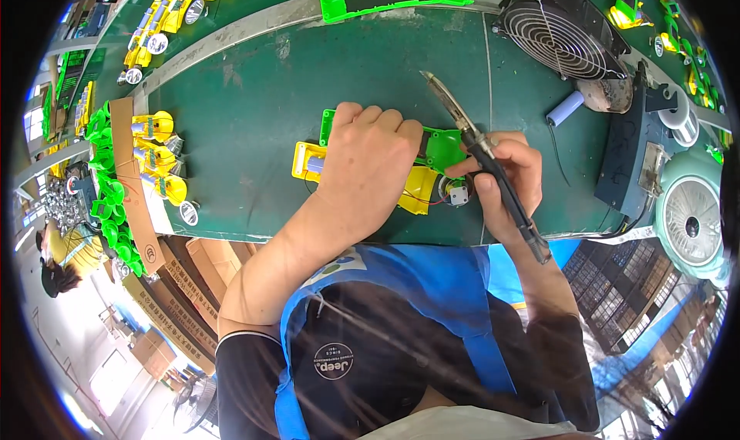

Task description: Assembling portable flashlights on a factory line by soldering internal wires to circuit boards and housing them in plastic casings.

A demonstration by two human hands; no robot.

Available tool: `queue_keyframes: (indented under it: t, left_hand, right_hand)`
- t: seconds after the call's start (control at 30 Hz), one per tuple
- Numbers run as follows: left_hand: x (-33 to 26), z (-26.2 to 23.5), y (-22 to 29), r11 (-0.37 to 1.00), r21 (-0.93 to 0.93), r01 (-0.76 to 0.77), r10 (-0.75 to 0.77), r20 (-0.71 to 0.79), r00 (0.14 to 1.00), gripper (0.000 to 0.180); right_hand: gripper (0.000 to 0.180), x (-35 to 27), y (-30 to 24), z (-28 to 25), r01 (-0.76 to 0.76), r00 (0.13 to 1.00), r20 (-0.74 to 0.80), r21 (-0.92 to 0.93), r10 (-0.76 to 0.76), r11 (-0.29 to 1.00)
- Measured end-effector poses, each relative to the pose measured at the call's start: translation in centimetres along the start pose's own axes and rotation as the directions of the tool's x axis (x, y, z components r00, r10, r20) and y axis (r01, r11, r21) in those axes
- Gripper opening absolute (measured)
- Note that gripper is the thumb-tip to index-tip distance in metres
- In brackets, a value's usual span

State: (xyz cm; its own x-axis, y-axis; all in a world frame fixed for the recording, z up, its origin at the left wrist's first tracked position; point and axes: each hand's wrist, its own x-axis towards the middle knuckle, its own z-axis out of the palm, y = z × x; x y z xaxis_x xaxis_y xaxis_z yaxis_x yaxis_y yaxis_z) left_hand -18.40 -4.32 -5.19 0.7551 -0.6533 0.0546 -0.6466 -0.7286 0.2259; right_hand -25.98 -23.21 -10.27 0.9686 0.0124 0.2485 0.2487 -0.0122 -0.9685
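Two hands are on one small job at the centre of the frame. My left hand (368, 166) lies palm-down, fingers curled together and pressing on the green and yellow plastic assembly (432, 166), which sits on the green bench mat (254, 108) near its front edge. My right hand (505, 178), just right of centre, is clamped pen-style around the soldering iron (482, 151), thumb and forefinger pinching the black handle, the metal tip slanting up toward the upper middle of the frame, away from the work.

The risks as I judge them: my left fingers rest very near the iron's shaft, so a slip of either hand could burn them. The thin red wire (432, 201) and the small grey part (459, 195) lie just under my right fingers; a careless sweep could tug the wire loose or scorch the plastic shell. My left forearm crosses my body from lower left, hiding much of the assembly, so I work partly blind. The fan (559, 35) sits upper right, well apart.
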Motion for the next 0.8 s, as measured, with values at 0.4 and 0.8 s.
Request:
queue_keyframes:
  t: [0.4, 0.8]
  left_hand:
    - [-4.8, -5.4, -4.3, 0.941, -0.050, -0.336, 0.329, -0.114, 0.938, 0.023]
    - [-9.1, -2.8, -4.3, 0.923, -0.290, -0.251, 0.156, -0.314, 0.937, 0.019]
  right_hand:
    - [0.036, 0.2, -0.1, -0.6, 0.004, 0.987, -0.160, -0.088, -0.018, 0.996]
    - [0.031, -0.2, -1.2, -0.5, -0.008, 0.965, -0.261, 0.027, 0.015, 1.000]
